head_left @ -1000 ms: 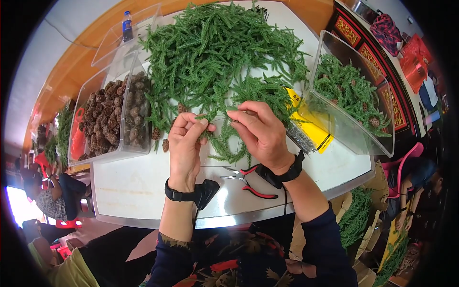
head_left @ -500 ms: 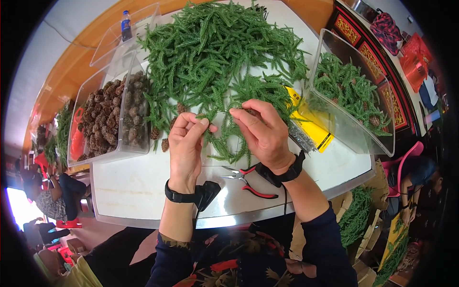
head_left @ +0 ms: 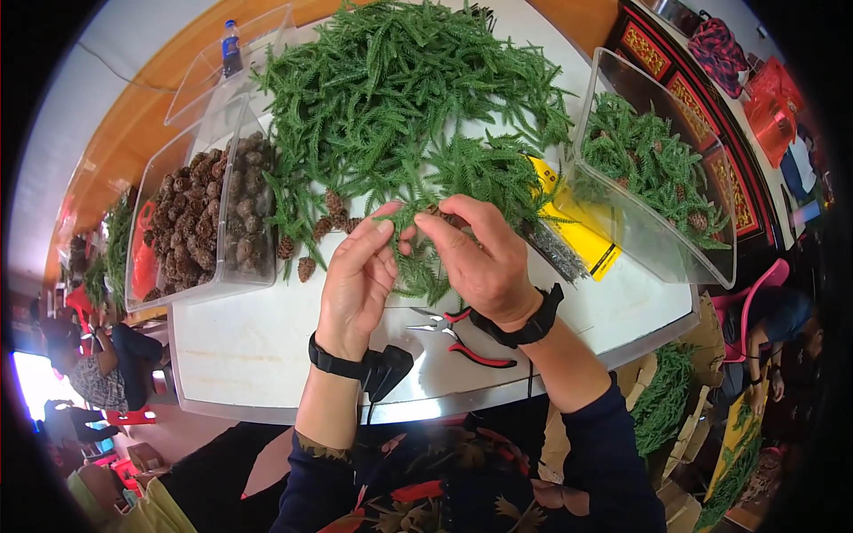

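Note:
My left hand (head_left: 357,284) pinches an artificial pine sprig (head_left: 423,277) between thumb and fingertips over the middle of the white table. Close beside it, my right hand (head_left: 487,271) also has thumb and forefinger closed on the sprig's upper part. A bit of brown pine cone shows behind the right fingers, mostly hidden. The sprig's green needles hang down between both hands. Under the right wrist lie red-and-black-handled pliers (head_left: 455,339), jaws apart. Several loose pine cones (head_left: 306,268) rest just left of my left hand.
A big heap of green sprigs (head_left: 391,98) covers the far table. At left stands a clear bin (head_left: 222,280) of pine cones; at right, a clear bin (head_left: 653,235) of sprigs with cones. Thin wires (head_left: 555,253) lie by a yellow packet (head_left: 591,244). Other people sit at both sides.
My hands have come closer together, the left moving right and the right slightly left. The sprig between them has shifted and bunched up.

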`<state>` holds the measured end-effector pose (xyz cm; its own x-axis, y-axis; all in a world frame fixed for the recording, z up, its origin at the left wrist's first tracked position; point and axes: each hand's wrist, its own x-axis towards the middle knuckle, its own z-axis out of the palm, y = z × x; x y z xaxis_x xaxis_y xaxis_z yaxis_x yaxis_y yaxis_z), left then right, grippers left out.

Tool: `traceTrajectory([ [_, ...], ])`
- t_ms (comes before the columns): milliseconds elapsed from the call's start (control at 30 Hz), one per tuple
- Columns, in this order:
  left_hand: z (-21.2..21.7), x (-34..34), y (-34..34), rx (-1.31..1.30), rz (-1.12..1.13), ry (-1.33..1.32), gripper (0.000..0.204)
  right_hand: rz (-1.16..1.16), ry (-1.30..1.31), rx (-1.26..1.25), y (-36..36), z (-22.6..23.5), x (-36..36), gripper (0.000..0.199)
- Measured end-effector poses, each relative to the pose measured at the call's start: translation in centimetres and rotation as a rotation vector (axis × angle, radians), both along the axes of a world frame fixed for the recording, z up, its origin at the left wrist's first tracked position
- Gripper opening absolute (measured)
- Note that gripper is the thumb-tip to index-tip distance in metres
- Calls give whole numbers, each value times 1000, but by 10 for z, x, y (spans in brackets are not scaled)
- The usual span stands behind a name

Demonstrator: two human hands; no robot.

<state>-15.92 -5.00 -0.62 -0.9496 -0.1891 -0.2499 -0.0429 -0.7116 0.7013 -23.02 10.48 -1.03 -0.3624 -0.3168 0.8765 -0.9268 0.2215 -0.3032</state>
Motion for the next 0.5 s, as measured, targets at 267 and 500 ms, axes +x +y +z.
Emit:
traceTrajectory([
  [267,0,0,0,22,77,24,25,72,-94,16,-4,-3,5,36],
  [500,-2,0,3,-237,142,38,22,132,-106,39,-4,-3,6,31],
])
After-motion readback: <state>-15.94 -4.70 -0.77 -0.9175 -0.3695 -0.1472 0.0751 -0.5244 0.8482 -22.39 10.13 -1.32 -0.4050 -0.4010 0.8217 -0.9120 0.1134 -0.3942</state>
